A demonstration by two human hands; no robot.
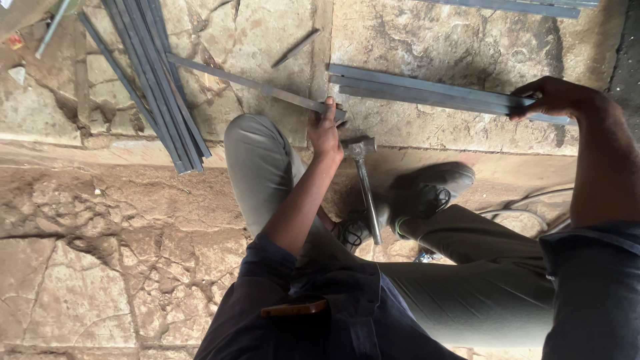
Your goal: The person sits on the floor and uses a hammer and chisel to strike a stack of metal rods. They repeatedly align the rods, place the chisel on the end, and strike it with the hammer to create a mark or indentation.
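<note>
Gripping flat steel bar [257,87] end, left hand [325,131] clamped, right hand [550,97] clamped on bar stack [427,92]

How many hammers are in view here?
1. The hammer lies on the stone floor just below the left hand, its handle running down toward the shoe. Others may be hidden behind the legs.

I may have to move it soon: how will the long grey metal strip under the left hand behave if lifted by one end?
The long grey metal strip looks thin and long, so it would probably sag and wobble. Being steel, it is likely heavier than it appears. Lying flat on the stone floor, it should slide, not roll.
</note>
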